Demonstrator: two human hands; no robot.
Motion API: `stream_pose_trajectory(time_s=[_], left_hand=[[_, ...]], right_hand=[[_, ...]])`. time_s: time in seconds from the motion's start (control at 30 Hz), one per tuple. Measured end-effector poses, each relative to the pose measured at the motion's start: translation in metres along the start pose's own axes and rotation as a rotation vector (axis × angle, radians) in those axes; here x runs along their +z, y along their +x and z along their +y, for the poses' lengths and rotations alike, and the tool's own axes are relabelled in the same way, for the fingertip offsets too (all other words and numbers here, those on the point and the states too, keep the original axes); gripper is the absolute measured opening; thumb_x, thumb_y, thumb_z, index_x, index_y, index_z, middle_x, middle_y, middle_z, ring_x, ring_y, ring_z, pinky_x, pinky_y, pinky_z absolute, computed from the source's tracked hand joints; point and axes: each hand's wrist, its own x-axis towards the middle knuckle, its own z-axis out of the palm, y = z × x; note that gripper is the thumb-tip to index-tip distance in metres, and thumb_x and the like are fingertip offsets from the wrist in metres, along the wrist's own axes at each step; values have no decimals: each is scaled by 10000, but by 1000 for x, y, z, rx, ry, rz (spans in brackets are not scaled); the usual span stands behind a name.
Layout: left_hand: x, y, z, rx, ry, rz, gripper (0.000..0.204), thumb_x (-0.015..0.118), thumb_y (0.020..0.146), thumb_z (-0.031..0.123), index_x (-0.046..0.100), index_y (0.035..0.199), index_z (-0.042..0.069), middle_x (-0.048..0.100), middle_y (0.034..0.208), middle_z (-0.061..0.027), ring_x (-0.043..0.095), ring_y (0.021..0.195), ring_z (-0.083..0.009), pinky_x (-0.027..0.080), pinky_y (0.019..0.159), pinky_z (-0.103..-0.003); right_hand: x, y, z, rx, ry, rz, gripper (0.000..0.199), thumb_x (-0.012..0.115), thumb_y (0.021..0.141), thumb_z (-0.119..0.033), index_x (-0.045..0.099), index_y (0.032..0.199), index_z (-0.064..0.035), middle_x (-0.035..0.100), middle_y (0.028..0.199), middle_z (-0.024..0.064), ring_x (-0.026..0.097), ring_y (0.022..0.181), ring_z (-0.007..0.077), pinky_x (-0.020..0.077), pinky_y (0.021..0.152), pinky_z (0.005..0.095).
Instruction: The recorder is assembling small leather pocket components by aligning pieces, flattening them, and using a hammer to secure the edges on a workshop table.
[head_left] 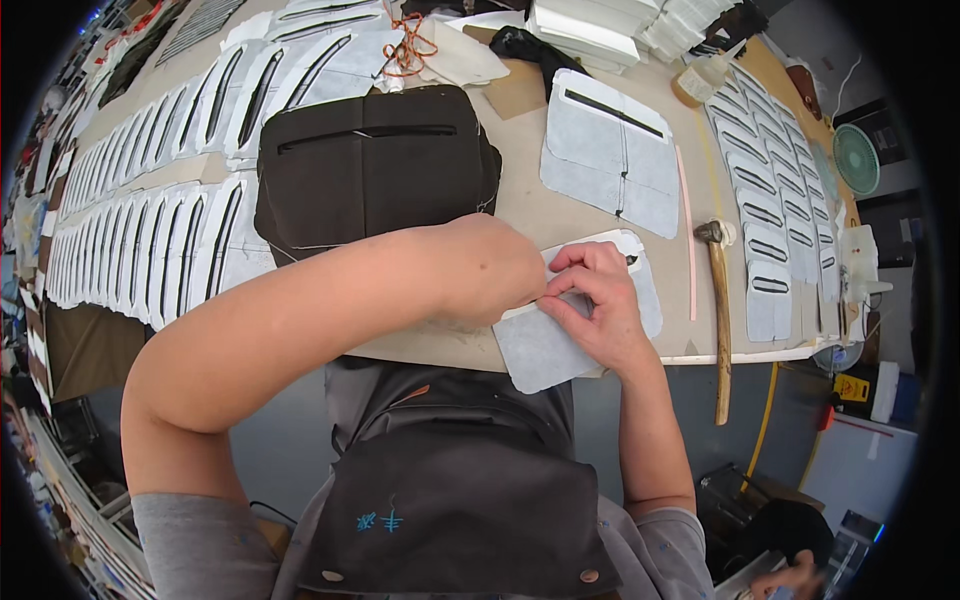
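Note:
A pale grey-white fabric panel (548,358) with rounded corners lies at the table's near edge, its lower corner hanging past it. My left hand (490,268) reaches across from the left and rests over the panel's upper left part, curled closed; its fingertips are hidden behind the back of the hand. From the right, my right hand (600,305) pinches with thumb and forefinger at the panel's dark slit, its tips meeting the left hand. A bit of the black slit shows beyond the right hand's fingers. Whatever lies between the left fingers cannot be made out.
A stack of dark brown panels (375,180) sits left of my hands. Farther right lie more pale panels (605,170) and a wooden-handled hammer (720,310) overhanging the edge. Rows of slit panels (175,235) cover the left; others (768,300) line the right, near a glue bottle (697,82).

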Motion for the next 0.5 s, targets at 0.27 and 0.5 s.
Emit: stream_pose_trajectory(time_s=[0.27,0.5], left_hand=[[53,-30,-12,199,118,546,123,677,817,117,717,934,109,629,1019,-11,600,967,-194,470,857,-358],[106,-35,12,-7,40,874,180,703,840,115,724,1018,115,649,1157,-1,596,1082,-238,478,920,-371]], right_hand=[[-2,1,-1,32,-1,-50,118,805,771,-79,722,851,-104,640,1074,33,569,1056,257,393,966,408],[-4,2,0,44,-5,-58,116,803,778,-76,721,855,-107,636,1074,33,563,1061,262,391,979,406]])
